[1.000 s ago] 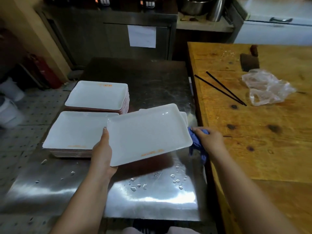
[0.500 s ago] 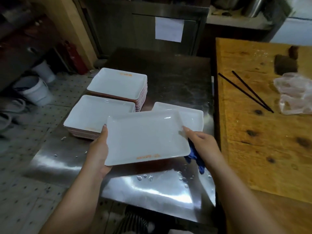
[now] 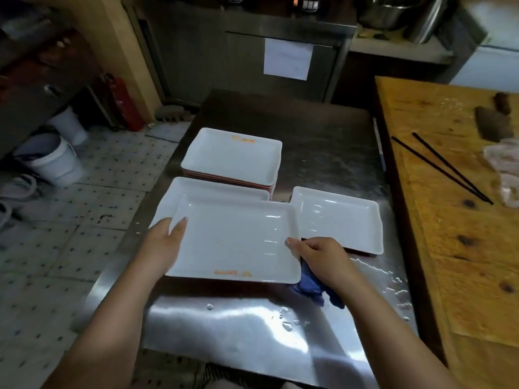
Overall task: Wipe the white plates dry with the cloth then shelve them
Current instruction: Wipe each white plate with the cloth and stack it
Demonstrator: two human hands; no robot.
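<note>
Now plate [image 3: 236,240] lower, over stack [image 3: 196,186] (both hands on).

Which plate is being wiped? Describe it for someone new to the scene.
On the steel table, nearest the camera, the held plate is gripped by the left hand and right hand. Only it sits against the blue cloth; the other plates lie untouched.

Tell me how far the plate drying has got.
Done, apparently: two stacks on the steel table. In hand: the left hand and right hand, with the blue cloth, hold one plate. Left: the plate beside it, then shelving all.
</note>
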